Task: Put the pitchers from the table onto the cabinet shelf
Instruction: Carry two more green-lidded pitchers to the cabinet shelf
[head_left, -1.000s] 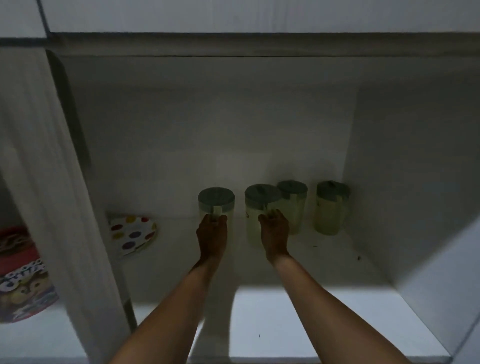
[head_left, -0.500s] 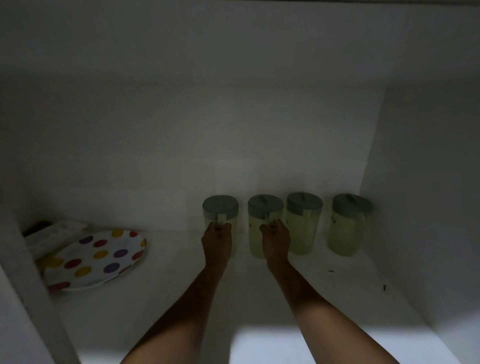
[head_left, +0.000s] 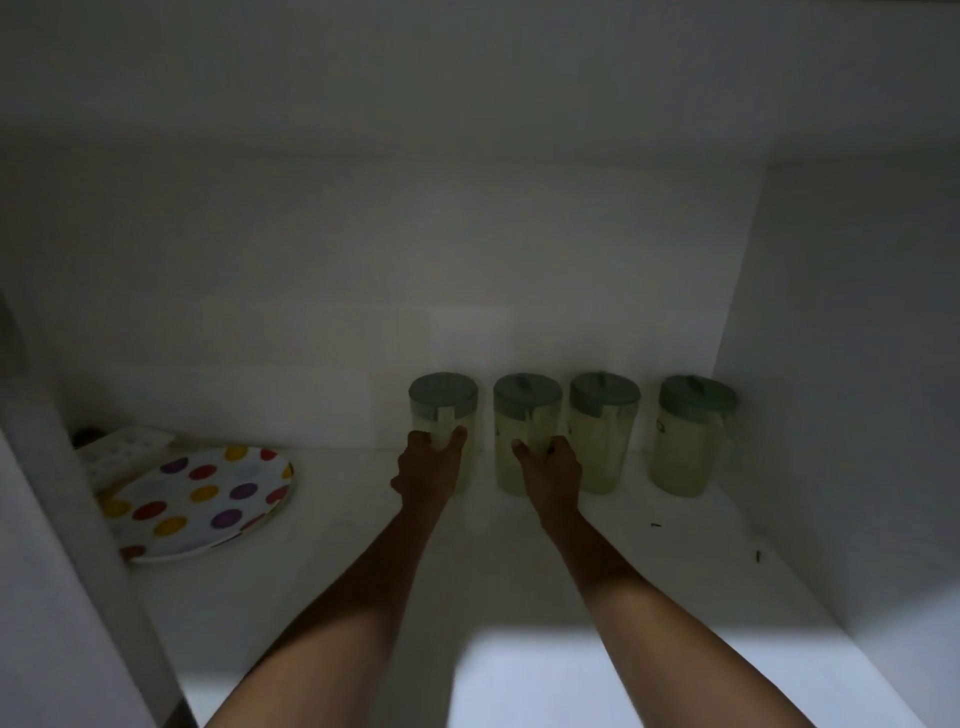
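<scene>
Dim white cabinet shelf (head_left: 519, 582) was the whole setting, and your four pitchers stood in a row along its back wall. Taking the second pitcher (head_left: 525, 415) as the landmark: your right hand (head_left: 549, 467) was wrapped around its handle side, thumb and fingers closed on it, base seemingly down on the shelf. Just left of it, close but apart, stood the leftmost pitcher (head_left: 441, 402), held the same way by your left hand (head_left: 428, 467). Immediately right of the landmark sat the third pitcher (head_left: 602, 431), so near that the two looked to touch or almost touch. Further right, with a clear gap, stood the fourth pitcher (head_left: 693, 434), close to the cabinet's side wall.

Your risk lay in that tight spacing. Pushing the landmark pitcher any deeper or rightward could have knocked the third one. Pulling your hands out carelessly could have hooked a handle and tipped a tall, narrow pitcher forward. Poor light at the back made contact hard to judge.

Well left of the landmark, a dotted plate (head_left: 202, 499) lay tilted, clear of your arms.
</scene>
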